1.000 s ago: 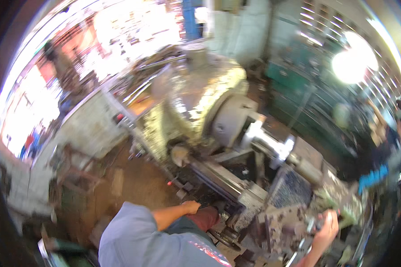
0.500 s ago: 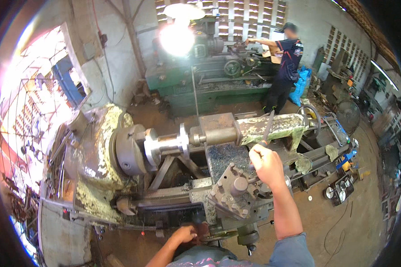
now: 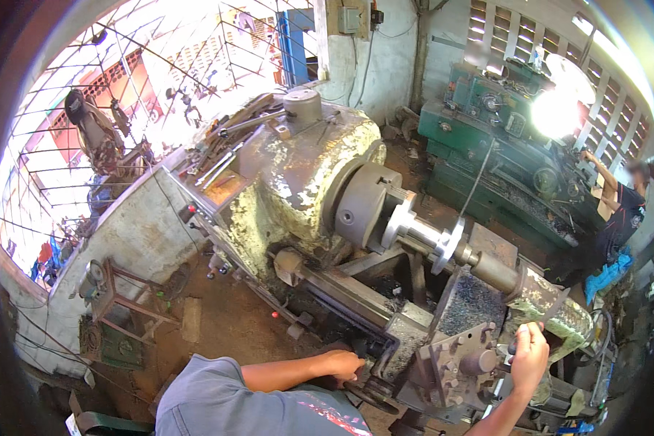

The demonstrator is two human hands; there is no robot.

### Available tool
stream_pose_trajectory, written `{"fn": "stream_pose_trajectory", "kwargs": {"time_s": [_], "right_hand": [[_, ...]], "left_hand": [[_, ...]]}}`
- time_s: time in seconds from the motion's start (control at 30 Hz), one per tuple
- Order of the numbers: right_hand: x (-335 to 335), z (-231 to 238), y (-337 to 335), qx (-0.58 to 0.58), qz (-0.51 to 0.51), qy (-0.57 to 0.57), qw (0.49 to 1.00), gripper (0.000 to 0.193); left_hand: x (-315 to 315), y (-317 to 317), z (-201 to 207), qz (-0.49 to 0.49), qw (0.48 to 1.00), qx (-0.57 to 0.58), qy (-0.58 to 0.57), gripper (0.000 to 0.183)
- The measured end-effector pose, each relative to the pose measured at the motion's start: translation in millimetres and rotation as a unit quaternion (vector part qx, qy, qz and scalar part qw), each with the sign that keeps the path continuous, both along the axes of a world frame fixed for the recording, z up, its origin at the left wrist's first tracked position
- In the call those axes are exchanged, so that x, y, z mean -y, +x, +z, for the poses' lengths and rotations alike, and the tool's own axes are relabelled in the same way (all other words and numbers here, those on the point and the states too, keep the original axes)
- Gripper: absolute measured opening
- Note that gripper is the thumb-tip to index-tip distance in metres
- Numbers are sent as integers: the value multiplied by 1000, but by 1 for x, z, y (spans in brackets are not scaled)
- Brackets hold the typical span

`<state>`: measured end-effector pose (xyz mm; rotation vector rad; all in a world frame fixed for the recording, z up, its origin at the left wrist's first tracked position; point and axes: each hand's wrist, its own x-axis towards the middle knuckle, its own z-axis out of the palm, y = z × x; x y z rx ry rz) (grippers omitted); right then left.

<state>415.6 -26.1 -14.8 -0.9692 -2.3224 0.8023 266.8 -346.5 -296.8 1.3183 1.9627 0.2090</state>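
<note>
A lathe fills the middle. Its chuck (image 3: 358, 203) grips a shiny spool-shaped metal workpiece (image 3: 422, 232) with two flanges, whose far-right end meets the tailstock (image 3: 536, 289). My right hand (image 3: 530, 356) is closed round the handle of a file (image 3: 557, 304), its dark blade pointing up beside the tailstock. Left of that hand stands the square tool post (image 3: 454, 372) with several bolts. My left hand (image 3: 341, 365) has its fingers curled together just above a handwheel (image 3: 373, 394) at the lathe's front; what they hold, if anything, is hidden.
Wrenches and rods (image 3: 221, 163) lie on the headstock. A green lathe (image 3: 487, 160) stands behind, with another person (image 3: 621, 207) working at its right end. A bright lamp (image 3: 556, 116) hangs there. On the left are a metal-frame stand (image 3: 127, 294) and a window grille (image 3: 33, 149).
My view has swung left and tilted, so the lathe now runs diagonally and sits farther right. The file stays in my right hand. My left hand remains by the handwheel.
</note>
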Motion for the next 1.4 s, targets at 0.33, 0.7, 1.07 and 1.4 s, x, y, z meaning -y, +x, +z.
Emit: {"fn": "stream_pose_trajectory", "kwargs": {"time_s": [0.33,0.7,1.07,1.4], "right_hand": [[-8,0,8,65,-8,82,995,28],[0,8,2,104,-33,63,992,31],[2,8,-4,145,-63,46,986,37],[-2,2,-6,112,-47,31,992,32]], "left_hand": [[-37,13,-2,-126,989,11,-75,49],[-28,4,19,-121,988,4,-100,50],[-39,-52,129,167,968,-45,182,18],[-176,-112,180,163,784,-301,518,36]]}}
